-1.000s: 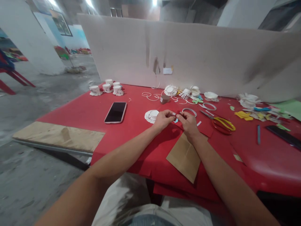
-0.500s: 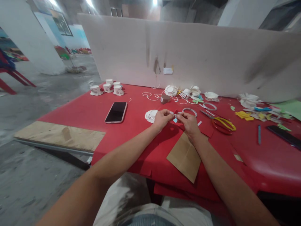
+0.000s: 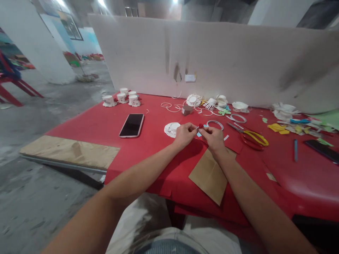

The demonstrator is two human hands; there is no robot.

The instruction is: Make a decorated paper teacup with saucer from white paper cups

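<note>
My left hand (image 3: 185, 135) and my right hand (image 3: 212, 138) meet above the red table (image 3: 150, 155), fingertips pinched together. Between them sits a small red paper piece (image 3: 201, 126), bunched like a tiny flower; its lower end is hidden by my fingers. Just beyond my left hand lies a white fringed paper disc (image 3: 171, 129). A light blue scrap (image 3: 199, 134) shows under the fingertips. Behind my right hand is a roll of tape (image 3: 215, 124). A folded brown paper sheet (image 3: 209, 176) lies below my right wrist.
A phone (image 3: 131, 125) lies to the left, with several white paper cups (image 3: 134, 101) behind it. Yellow-and-red-handled scissors (image 3: 254, 139), a blue pen (image 3: 295, 150) and a dark phone (image 3: 321, 151) lie on the right. Paper scraps line the pale board (image 3: 225, 60).
The red piece now stands up more clearly between my fingertips. Both hands stay close together in nearly the same place; the view has shifted slightly.
</note>
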